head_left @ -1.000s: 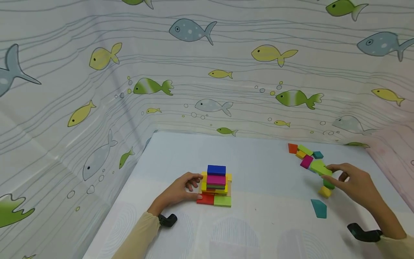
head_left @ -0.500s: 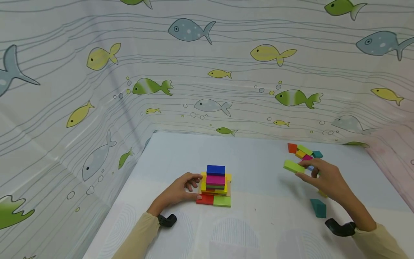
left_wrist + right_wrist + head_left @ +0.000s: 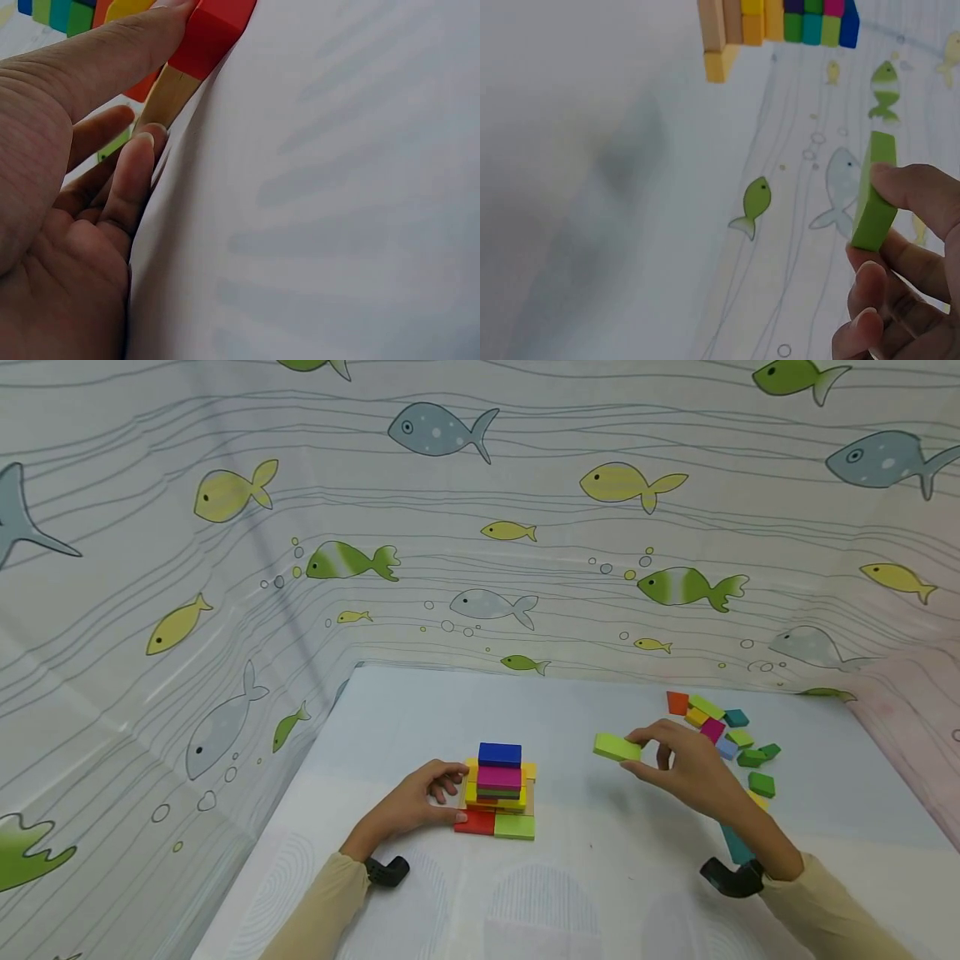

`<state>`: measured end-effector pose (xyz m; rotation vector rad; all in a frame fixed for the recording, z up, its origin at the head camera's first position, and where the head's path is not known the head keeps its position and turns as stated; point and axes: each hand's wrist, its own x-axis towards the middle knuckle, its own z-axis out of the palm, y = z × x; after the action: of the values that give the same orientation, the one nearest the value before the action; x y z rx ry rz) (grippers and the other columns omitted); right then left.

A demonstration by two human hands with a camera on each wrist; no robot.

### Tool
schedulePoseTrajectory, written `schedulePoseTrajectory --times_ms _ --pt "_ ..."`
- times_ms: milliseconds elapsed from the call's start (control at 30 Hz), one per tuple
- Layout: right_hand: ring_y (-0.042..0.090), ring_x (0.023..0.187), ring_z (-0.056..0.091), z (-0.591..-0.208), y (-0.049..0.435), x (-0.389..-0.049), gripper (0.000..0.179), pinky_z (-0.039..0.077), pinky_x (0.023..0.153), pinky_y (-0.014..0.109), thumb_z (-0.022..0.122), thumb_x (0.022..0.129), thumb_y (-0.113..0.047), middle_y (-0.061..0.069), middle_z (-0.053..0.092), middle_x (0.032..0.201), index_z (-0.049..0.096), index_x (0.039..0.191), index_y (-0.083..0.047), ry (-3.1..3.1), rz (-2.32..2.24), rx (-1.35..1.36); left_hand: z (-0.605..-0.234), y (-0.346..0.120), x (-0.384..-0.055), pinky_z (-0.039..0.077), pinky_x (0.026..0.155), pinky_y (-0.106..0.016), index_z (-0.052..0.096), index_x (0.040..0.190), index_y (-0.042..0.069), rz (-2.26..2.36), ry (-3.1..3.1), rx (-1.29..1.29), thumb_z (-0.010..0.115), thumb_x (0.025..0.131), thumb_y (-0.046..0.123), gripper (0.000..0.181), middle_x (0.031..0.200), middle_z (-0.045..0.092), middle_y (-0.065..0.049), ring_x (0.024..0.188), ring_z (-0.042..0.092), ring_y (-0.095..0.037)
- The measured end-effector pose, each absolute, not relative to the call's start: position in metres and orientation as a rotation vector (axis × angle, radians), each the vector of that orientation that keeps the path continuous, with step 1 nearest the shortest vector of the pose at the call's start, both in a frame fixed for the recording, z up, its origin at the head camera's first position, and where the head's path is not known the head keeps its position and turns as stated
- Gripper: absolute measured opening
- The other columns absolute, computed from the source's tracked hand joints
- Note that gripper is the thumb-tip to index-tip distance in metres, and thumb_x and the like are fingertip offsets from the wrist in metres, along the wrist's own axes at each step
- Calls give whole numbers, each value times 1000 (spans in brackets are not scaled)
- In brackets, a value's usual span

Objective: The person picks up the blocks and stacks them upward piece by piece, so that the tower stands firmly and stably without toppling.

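Observation:
My right hand (image 3: 671, 760) pinches a light green block (image 3: 617, 747) between thumb and fingers, held above the table between the stack and the loose blocks. In the right wrist view the same green block (image 3: 875, 191) stands on end under the thumb. My left hand (image 3: 415, 799) rests at the left side of a block stack, its thumb against the red block (image 3: 475, 822). The left wrist view shows that thumb on the red block (image 3: 217, 26), the other fingers loosely bent near a plain wood piece (image 3: 171, 94). A dark blue block (image 3: 500, 754) tops the stack, above a magenta block (image 3: 499, 777).
Several loose blocks lie at the right, among them an orange block (image 3: 678, 702), a magenta block (image 3: 712, 730) and a green block (image 3: 761, 785). A teal block (image 3: 737, 845) is partly behind the right forearm. Fish-printed sheeting (image 3: 480, 560) surrounds the white table (image 3: 585, 877).
My right hand has lifted the light green block from the loose blocks and carried it left towards the stack. The left hand and the stack have stayed in place.

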<state>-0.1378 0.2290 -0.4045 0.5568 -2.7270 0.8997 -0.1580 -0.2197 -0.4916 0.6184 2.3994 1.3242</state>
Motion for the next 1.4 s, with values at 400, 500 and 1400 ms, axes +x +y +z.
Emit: schedulePoseTrajectory --times_ms 400,500,1400 --pt "13 71 54 -393 172 -139 33 45 53 24 92 80 -22 -6 64 102 76 109 -19 -2708 1014 697 -496 -221 -159 50 86 -29 56 143 25 1321 2398 622 90 82 31 70 124 58 -1 99 57 -20" --pt "12 73 54 -391 158 -138 32 45 55 24 91 81 -24 -6 64 102 76 109 -19 -2718 1035 737 -494 -221 -159 50 86 -29 56 143 25 1321 2398 624 90 82 32 70 124 58 0 98 57 -20" --pt "8 73 53 -400 87 -127 37 49 63 19 90 81 -28 -1 63 105 76 113 -17 -2667 860 894 -496 -221 -160 50 86 -30 55 144 27 1322 2415 656 89 83 33 70 125 57 2 99 58 -18"
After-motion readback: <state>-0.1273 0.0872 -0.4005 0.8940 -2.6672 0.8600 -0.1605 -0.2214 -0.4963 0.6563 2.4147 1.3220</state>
